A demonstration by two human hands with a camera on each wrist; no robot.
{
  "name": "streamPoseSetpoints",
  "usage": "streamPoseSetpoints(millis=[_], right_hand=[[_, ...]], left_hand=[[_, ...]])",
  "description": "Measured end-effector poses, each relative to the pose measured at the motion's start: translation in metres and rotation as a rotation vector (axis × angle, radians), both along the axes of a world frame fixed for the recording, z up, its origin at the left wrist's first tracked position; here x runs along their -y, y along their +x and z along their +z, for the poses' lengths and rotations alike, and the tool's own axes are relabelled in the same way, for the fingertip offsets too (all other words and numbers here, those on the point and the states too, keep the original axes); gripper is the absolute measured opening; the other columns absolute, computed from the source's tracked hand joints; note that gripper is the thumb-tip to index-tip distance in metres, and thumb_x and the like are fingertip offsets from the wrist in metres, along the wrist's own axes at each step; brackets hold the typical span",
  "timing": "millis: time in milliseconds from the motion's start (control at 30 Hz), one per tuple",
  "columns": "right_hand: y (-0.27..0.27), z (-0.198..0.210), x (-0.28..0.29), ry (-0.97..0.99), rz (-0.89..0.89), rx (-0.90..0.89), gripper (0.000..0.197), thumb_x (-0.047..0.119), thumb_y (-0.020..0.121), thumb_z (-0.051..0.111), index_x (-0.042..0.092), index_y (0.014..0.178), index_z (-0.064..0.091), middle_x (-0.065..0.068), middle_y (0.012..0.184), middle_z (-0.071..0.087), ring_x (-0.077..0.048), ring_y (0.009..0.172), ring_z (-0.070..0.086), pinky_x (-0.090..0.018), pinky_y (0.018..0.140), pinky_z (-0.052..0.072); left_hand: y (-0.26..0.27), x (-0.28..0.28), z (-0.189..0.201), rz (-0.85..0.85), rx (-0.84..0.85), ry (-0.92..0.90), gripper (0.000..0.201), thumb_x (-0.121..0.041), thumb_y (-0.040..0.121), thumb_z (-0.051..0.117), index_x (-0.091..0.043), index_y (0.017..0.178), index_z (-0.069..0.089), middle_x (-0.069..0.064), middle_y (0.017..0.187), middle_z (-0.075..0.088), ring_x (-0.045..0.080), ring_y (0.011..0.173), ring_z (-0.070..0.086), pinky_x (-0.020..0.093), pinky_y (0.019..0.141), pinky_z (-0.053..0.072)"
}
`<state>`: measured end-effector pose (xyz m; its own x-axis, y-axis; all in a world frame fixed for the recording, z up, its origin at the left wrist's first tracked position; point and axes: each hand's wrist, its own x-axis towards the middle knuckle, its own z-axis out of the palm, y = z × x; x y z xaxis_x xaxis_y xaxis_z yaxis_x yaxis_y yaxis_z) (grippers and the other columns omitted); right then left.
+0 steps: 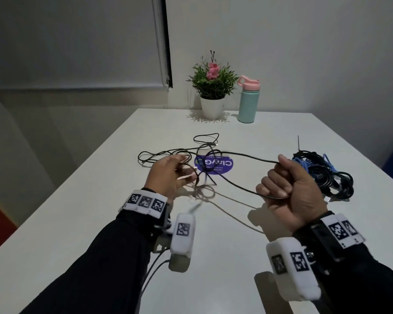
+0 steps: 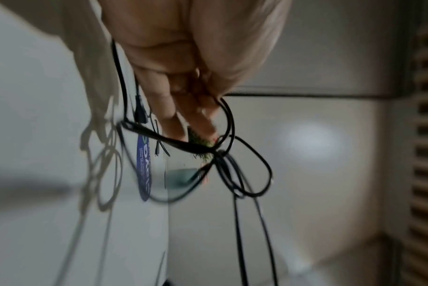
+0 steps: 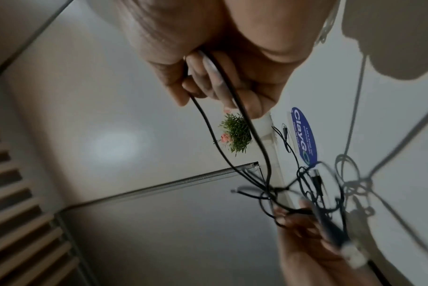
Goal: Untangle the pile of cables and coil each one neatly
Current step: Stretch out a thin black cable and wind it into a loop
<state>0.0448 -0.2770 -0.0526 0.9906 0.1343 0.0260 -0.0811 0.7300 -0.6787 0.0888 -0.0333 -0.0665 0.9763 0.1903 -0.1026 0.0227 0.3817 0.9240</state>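
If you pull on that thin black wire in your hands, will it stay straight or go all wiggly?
Probably wiggly. The black wire sags between the left hand and the right hand, so it looks floppy. It likely weighs little, since loops hang freely from the fingers. It may snag, not slide: strands cross in a knot.
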Motion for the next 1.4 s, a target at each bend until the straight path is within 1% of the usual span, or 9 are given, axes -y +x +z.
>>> streamPoseSetpoints(millis=[133,233,667,833,967,1067,1167,1233,1400], right_hand=[[0.002,0.008,0.02,0.09,0.042,0.024,0.04,0.036,0.099,0.049,0.022,0.062,0.039,0.008,0.053,0.011,-0.008,0.041,0.009,-0.016,0.036,0.016],[0.005,0.015,0.037,0.094,-0.005,0.041,0.029,0.04,0.1,0.044,0.02,0.08,0.052,0.008,0.055,0.02,-0.009,0.044,0.009,-0.016,0.034,0.011],[0.001,0.013,0.027,-0.029,0.003,0.201,0.026,0.031,0.102,0.042,0.025,0.116,0.063,0.007,0.06,0.024,-0.008,0.047,0.008,-0.019,0.038,0.011],[0.0,0.012,0.02,-0.037,0.023,0.246,0.023,0.027,0.102,0.044,0.021,0.109,0.065,0.006,0.062,0.028,-0.007,0.049,0.017,-0.017,0.038,0.021],[-0.002,0.013,0.014,-0.063,0.084,0.243,0.018,0.025,0.098,0.049,0.019,0.098,0.066,0.003,0.075,0.047,-0.008,0.056,0.037,-0.018,0.043,0.031],[-0.007,0.013,0.011,-0.164,0.149,0.267,0.018,0.028,0.097,0.051,0.018,0.1,0.066,0.004,0.068,0.042,-0.006,0.049,0.029,-0.018,0.039,0.02],[-0.014,0.024,0.007,-0.281,0.135,0.312,0.021,0.03,0.095,0.051,0.019,0.1,0.069,0.005,0.064,0.036,-0.006,0.05,0.026,-0.018,0.041,0.019],[-0.016,0.042,0.009,-0.299,0.099,0.363,0.022,0.031,0.093,0.053,0.019,0.097,0.07,0.006,0.063,0.034,-0.006,0.05,0.029,-0.018,0.042,0.023],[-0.016,0.099,0.031,-0.289,0.061,0.493,0.03,0.028,0.098,0.043,0.015,0.101,0.071,0.009,0.06,0.029,-0.005,0.045,0.016,-0.016,0.037,0.02]], left_hand=[[0.013,-0.041,-0.001,0.182,-0.122,-0.57,0.029,-0.012,0.103,0.046,-0.017,0.074,0.047,-0.008,0.044,0.038,0.006,0.031,0.037,0.021,0.042,0.04],[0.017,-0.07,-0.006,0.212,-0.098,-0.581,0.03,-0.017,0.104,0.039,-0.02,0.074,0.045,-0.009,0.054,0.03,0.005,0.037,0.025,0.016,0.033,0.016],[0.019,-0.042,-0.007,-0.085,-0.091,-0.003,0.019,-0.013,0.1,0.053,-0.004,0.086,0.061,0.008,0.072,0.065,0.017,0.06,0.059,0.028,0.058,0.041],[0.005,-0.043,0.026,-0.14,-0.287,0.82,0.051,-0.05,0.096,0.057,-0.001,0.085,0.067,0.013,0.079,0.074,0.03,0.074,0.067,0.038,0.075,0.055],[-0.014,-0.033,0.062,0.142,-0.02,1.381,0.051,-0.064,0.09,0.054,-0.016,0.102,0.067,0.0,0.101,0.069,0.021,0.093,0.063,0.035,0.087,0.048],[-0.031,0.002,0.078,-0.165,0.454,1.317,0.056,-0.045,0.087,0.071,-0.036,0.138,0.049,-0.009,0.139,0.048,0.007,0.126,0.046,0.03,0.103,0.037],[-0.033,0.041,0.077,-0.541,0.579,1.22,0.034,-0.031,0.088,0.072,-0.038,0.12,0.064,-0.02,0.124,0.062,-0.001,0.117,0.054,0.024,0.1,0.042],[-0.021,0.05,0.078,-0.482,0.59,1.166,0.003,-0.024,0.094,0.066,-0.025,0.097,0.068,-0.012,0.098,0.071,0.008,0.099,0.064,0.034,0.092,0.05],[0.021,0.03,0.083,-0.22,0.485,1.147,0.032,-0.048,0.096,0.055,-0.019,0.085,0.065,-0.007,0.083,0.07,0.019,0.086,0.065,0.042,0.094,0.048]])
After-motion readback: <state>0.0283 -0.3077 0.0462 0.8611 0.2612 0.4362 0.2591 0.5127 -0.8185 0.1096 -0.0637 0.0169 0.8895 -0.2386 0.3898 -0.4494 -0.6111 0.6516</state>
